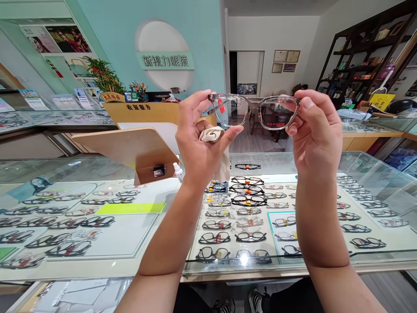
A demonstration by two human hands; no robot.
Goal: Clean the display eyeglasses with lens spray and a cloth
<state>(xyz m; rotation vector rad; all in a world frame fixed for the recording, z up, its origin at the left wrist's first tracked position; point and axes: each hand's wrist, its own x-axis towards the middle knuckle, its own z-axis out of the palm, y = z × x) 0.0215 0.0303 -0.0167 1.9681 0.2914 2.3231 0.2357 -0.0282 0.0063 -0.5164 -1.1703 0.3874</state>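
A pair of eyeglasses (pixel 255 104) with a clear greyish frame is held up in front of me, level, above the glass counter. Red print shows on the lens at the right, and a red tag hangs by the left one. My left hand (pixel 203 139) grips the left end of the frame, with a bunched cream cloth (pixel 211 134) tucked in its palm and hanging down behind the wrist. With thumb and fingers, my right hand (pixel 316 126) pinches the right end near the hinge. Part of the temple arms is hidden behind the hands.
The glass display counter (pixel 182 274) holds rows of eyeglasses (pixel 249 201). On its top stand a wooden board (pixel 130 145), leaning, and a small white bottle (pixel 178 172). Beyond are a yellow-fronted cash desk (pixel 156 114), potted plants (pixel 103 76) and dark shelves (pixel 361 54).
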